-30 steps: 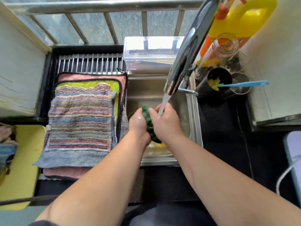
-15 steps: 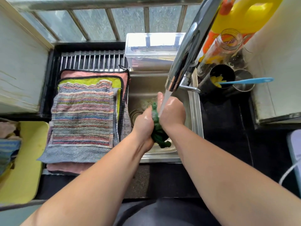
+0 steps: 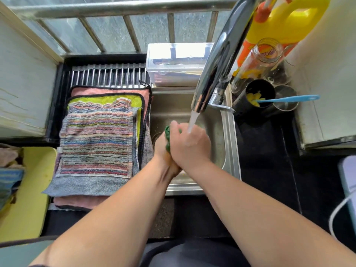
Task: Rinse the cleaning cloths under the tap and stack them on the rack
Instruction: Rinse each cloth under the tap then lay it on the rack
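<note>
Shows rinsing under way; left hand (image 3: 161, 146) and right hand (image 3: 189, 145) pressed together, both clamped on bunched green cloth (image 3: 167, 140) directly below tap (image 3: 215, 70), in its stream; shows several stacked cloths (image 3: 96, 139) already on rack (image 3: 107, 75) left of tap; leaves, apparently, this cloth to wring and stack.

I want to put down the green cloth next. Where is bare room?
Bare rack bars show behind the cloth stack, left of the clear box. The black counter right of the sink is bare; jars and cups crowd its far end.
</note>
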